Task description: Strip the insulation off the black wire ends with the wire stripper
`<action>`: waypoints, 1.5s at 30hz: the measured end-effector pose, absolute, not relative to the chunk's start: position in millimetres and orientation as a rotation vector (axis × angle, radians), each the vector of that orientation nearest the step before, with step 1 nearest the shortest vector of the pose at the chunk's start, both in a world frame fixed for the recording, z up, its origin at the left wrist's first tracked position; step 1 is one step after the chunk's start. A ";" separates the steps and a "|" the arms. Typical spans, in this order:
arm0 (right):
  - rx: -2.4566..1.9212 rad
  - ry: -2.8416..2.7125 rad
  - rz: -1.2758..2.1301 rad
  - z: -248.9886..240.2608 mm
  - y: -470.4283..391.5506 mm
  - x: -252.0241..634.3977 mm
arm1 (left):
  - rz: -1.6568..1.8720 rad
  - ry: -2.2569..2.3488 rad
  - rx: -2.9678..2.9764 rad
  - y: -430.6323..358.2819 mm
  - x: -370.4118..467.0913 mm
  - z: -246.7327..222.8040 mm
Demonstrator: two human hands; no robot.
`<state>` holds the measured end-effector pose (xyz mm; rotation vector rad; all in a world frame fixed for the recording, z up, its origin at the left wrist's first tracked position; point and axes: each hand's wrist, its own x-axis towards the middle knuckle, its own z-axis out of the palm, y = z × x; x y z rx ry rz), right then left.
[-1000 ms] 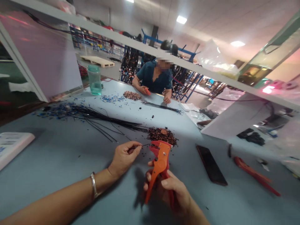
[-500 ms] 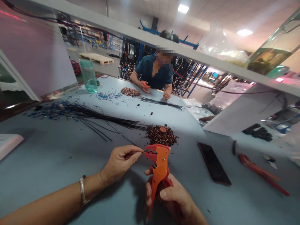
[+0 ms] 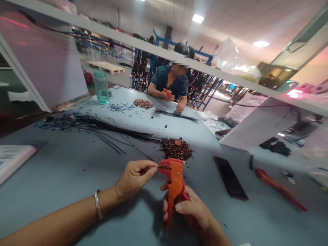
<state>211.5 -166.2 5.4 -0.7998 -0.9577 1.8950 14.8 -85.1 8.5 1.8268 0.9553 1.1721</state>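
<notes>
Pinched between the thumb and forefinger of my left hand (image 3: 137, 177) is a thin black wire (image 3: 140, 151), its end at the jaws of an orange and red wire stripper (image 3: 176, 182). My right hand (image 3: 193, 208) is wrapped round the stripper's handles, which point down toward me. How far the wire end reaches into the jaws is hard to make out. Just beyond the jaws lies a heap of short black and copper-coloured offcuts (image 3: 176, 148). A bundle of long black wires (image 3: 120, 130) stretches left from it, ending in blue-tipped terminals (image 3: 65, 122).
A phone (image 3: 230, 177) and red-handled pliers (image 3: 278, 188) lie to the right. A green bottle (image 3: 101, 87) stands at the back left, a white device (image 3: 15, 159) at the left edge. Opposite sits a co-worker (image 3: 167, 80) holding a red tool, below a white shelf beam (image 3: 128, 40).
The stripper's jaws have come closer together at the wire end. My view has shifted slightly. Across the table, the co-worker's hand with the red tool has moved a little.
</notes>
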 end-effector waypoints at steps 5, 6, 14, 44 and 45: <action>-0.822 -0.993 1.880 8.0 -168.0 209.4 | 1.238 0.894 1.935 -85.4 12.8 10.7; -0.832 -0.990 1.882 7.7 -168.2 209.2 | 1.250 0.882 1.957 -85.3 12.5 10.8; -0.948 -0.912 1.841 0.8 -171.0 206.5 | 1.285 0.831 2.053 -83.4 11.6 12.2; -1.058 -0.959 1.708 -6.4 -175.0 193.7 | 1.192 1.009 1.988 -91.2 21.0 0.3; -1.057 -0.958 1.707 -6.8 -175.0 193.0 | 1.195 1.012 1.988 -91.2 21.3 0.2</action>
